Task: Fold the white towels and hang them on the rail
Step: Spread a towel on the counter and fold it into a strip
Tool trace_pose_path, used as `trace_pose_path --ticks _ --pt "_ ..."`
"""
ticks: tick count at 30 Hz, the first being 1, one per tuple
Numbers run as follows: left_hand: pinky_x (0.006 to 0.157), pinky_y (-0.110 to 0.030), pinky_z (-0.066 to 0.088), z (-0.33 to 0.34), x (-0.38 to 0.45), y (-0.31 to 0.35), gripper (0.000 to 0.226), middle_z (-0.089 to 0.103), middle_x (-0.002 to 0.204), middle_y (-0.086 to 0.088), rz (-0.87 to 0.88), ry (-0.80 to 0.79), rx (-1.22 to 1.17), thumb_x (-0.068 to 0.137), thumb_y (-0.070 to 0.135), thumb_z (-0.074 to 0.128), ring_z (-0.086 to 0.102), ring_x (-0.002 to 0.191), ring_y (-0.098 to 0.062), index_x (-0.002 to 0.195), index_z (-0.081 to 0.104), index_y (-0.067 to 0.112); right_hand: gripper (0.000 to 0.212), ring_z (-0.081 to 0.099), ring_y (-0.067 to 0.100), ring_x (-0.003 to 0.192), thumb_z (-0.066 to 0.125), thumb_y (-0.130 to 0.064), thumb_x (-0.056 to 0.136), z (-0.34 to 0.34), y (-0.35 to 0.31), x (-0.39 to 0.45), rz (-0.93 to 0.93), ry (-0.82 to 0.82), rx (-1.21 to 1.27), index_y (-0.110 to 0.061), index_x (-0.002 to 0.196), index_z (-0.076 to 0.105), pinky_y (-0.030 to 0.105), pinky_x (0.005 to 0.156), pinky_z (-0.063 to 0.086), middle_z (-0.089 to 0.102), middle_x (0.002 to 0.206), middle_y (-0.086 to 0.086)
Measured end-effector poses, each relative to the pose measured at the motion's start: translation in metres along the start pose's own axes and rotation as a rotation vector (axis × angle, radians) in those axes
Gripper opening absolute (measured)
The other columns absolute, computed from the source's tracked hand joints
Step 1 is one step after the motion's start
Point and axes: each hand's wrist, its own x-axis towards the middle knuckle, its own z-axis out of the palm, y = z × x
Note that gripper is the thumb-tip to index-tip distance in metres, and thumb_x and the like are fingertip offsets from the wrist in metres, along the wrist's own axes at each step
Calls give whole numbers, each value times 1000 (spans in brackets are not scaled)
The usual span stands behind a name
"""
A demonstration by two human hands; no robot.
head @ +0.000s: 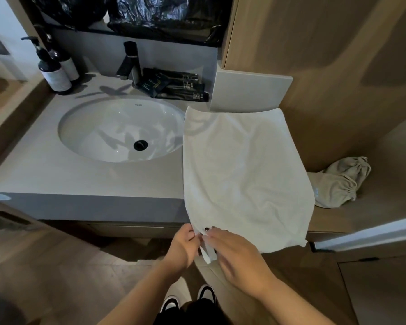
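A white towel (244, 174) lies spread on the right end of the vanity counter (45, 170), its near edge hanging over the counter's front. My left hand (182, 249) pinches the towel's near left corner. Right beside it, my right hand (237, 256) grips the same corner, fingertips on top of the cloth. A narrow white tag or hem strip hangs down between the two hands. No towel rail is in view.
An oval sink (120, 130) with a black drain sits left of the towel. Behind it stand a black faucet (129, 62), two pump bottles (53, 69) and dark toiletry packets (174, 86). A crumpled beige cloth (338, 181) lies on the wooden ledge at right.
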Motion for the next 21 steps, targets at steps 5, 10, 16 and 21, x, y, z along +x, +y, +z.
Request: trace_pose_path --ticks 5,10,16,21 --pt "79 -33 60 -8 -23 6 22 75 110 -8 -28 -112 -244 101 10 52 72 102 -23 117 68 9 57 66 26 112 67 -5 79 18 1 -7 92 7 8 -9 135 57 41 88 57 63 131 8" --pt "81 -43 60 -9 -32 14 26 73 112 -15 -54 -157 -389 103 4 46 70 107 -30 117 68 3 63 70 25 104 86 15 52 22 6 -9 17 195 -123 -4 111 73 40 74 61 71 116 11" --pt "76 -40 60 -12 -36 21 25 73 112 -14 -61 -214 -408 103 13 49 71 104 -27 115 69 5 71 70 22 105 86 12 49 29 -4 -10 78 195 -179 -1 117 70 33 81 59 70 118 12" --pt "76 -40 60 -17 -37 18 27 74 110 -11 -110 -210 -391 101 27 55 72 102 -28 111 73 10 80 70 19 105 92 7 44 38 -17 -14 141 128 -191 -2 120 69 25 85 54 70 119 10"
